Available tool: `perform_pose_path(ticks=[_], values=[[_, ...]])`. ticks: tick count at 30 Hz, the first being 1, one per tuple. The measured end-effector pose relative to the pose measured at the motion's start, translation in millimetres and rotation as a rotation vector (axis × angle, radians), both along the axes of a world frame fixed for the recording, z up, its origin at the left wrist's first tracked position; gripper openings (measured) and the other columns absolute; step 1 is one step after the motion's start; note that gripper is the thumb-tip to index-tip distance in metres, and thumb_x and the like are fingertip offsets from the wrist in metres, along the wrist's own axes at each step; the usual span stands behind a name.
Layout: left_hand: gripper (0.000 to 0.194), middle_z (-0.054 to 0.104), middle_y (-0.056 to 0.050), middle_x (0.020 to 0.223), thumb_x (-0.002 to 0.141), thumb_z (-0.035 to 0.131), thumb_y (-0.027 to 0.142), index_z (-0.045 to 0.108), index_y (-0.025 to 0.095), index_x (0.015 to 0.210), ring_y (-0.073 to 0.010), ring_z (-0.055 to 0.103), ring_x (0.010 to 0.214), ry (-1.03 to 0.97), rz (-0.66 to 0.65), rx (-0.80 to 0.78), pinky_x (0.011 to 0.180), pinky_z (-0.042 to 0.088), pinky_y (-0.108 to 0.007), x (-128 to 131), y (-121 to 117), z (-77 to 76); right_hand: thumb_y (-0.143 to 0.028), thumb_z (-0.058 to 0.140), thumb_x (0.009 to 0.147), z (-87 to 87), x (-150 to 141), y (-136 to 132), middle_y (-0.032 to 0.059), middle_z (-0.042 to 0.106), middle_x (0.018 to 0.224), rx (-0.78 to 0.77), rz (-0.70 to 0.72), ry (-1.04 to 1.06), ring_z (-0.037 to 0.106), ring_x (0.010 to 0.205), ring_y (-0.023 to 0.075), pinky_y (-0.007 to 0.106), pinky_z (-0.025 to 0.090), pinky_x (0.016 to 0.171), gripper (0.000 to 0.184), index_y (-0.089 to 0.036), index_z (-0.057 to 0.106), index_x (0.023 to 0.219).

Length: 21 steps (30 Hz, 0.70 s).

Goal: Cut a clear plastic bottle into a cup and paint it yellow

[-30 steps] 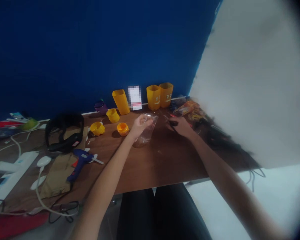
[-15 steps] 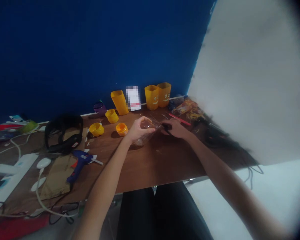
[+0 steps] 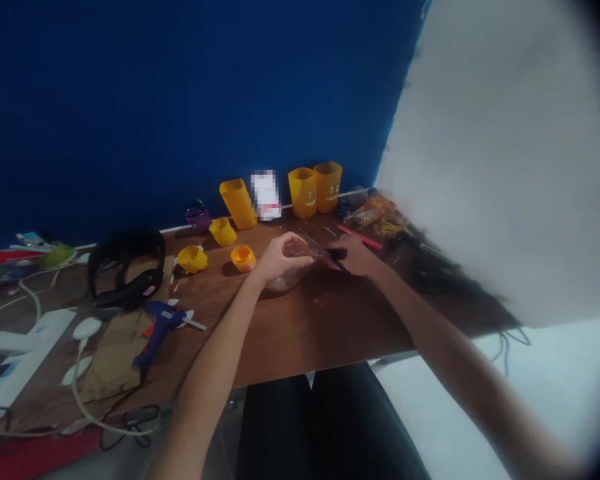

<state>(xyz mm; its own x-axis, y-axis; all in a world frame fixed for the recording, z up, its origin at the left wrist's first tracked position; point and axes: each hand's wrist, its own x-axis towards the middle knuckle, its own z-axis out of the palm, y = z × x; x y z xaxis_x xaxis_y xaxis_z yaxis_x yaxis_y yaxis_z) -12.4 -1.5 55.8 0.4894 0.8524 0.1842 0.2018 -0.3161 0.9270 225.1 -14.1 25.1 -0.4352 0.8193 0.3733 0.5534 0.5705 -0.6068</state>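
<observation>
My left hand is closed around a clear plastic bottle, its fingers and thumb curved about the side. The bottle lies tilted, with its open end toward the right. My right hand grips a pair of scissors with dark handles, whose blades meet the bottle's edge. Part of the scissors is hidden by the fingers. Just left of my left hand stands a small orange-yellow cup. Two more short yellow cups, one crinkled and one taller, stand beyond it.
Yellow containers with smiling faces stand against the blue wall. On the left lie a blue glue gun, cardboard, a black headset and a white power strip with cables. A red stick and bagged clutter lie right.
The scissors have turned slightly and their blades show more apart at the bottle's rim. My right hand has shifted a little. My left hand keeps its hold.
</observation>
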Motion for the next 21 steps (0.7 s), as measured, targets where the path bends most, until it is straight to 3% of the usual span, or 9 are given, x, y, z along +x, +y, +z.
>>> perform_pose_path(ticks=[10,16,21], values=[[0.042,0.071,-0.004,0.092,0.064,0.084,0.039,0.062,0.019,0.093,-0.0182,0.066,0.087,-0.012,0.015,-0.018,0.084,0.051,-0.034,-1.4,0.9,0.0,-0.030,0.059,0.077,-0.8,2.2,1.9,-0.0031,0.044,0.054,0.050,-0.012,-0.053,0.033,0.054,0.0074,0.022,0.030,0.057,0.021,-0.015,0.064,0.064],[0.043,0.072,-0.004,0.093,0.062,0.085,0.038,0.062,0.018,0.094,-0.0197,0.067,0.089,-0.052,-0.011,-0.052,0.085,0.051,-0.036,-2.5,2.1,-0.6,-0.031,0.057,0.080,-1.0,5.4,3.4,-0.0022,0.052,0.056,0.009,0.034,-0.034,0.041,0.054,0.0079,0.022,0.033,0.057,0.021,-0.016,0.066,0.067],[0.044,0.071,-0.006,0.094,0.063,0.085,0.037,0.062,0.018,0.095,-0.0191,0.066,0.089,-0.042,-0.027,-0.040,0.085,0.051,-0.035,-4.1,2.9,-1.3,-0.032,0.059,0.080,-2.2,8.5,4.7,-0.0029,0.048,0.056,0.007,0.035,-0.043,0.038,0.054,0.0076,0.022,0.032,0.057,0.021,-0.016,0.067,0.068]])
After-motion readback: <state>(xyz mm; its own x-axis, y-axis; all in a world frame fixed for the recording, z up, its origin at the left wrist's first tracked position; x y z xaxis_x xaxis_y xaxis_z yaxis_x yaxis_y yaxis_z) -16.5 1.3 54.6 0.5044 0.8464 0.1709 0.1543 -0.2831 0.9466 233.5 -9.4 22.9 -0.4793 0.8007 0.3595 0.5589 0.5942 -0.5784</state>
